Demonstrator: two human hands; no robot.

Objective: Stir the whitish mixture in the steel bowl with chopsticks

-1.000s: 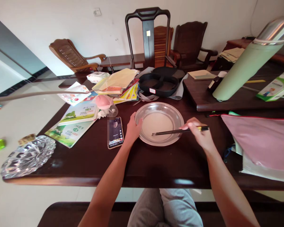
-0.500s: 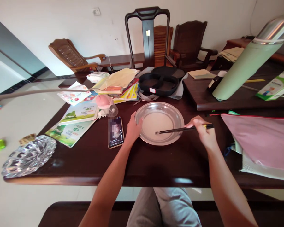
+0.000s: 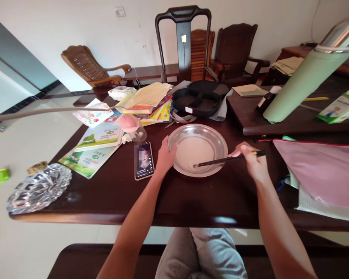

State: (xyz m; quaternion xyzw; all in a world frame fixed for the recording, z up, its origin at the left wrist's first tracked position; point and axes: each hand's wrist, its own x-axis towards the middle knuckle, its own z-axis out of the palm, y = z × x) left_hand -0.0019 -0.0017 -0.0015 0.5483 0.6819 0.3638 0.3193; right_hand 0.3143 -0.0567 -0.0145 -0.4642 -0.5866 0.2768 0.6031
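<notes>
A shallow metal plate (image 3: 218,139) with pale whitish liquid in it sits in the middle of the dark wooden table (image 3: 104,193). My left hand (image 3: 166,157) grips the plate's left rim, fingers curled on the edge. My right hand (image 3: 251,159) is closed on a pair of dark chopsticks (image 3: 218,160), which lie nearly level across the plate's right side with their tips in the liquid near the front. A phone (image 3: 144,160) with a lit screen lies just left of my left hand.
Books (image 3: 99,137) and papers are piled at the back left beside a pink toy (image 3: 128,123). A glass ashtray (image 3: 39,188) sits at the near left corner. A black case (image 3: 196,101) lies behind the plate; a pink pouch (image 3: 322,170) and green flask (image 3: 305,77) are right.
The chopstick tips have shifted a little to the right and toward the front of the plate. My left hand keeps its hold on the rim. The view has moved slightly.
</notes>
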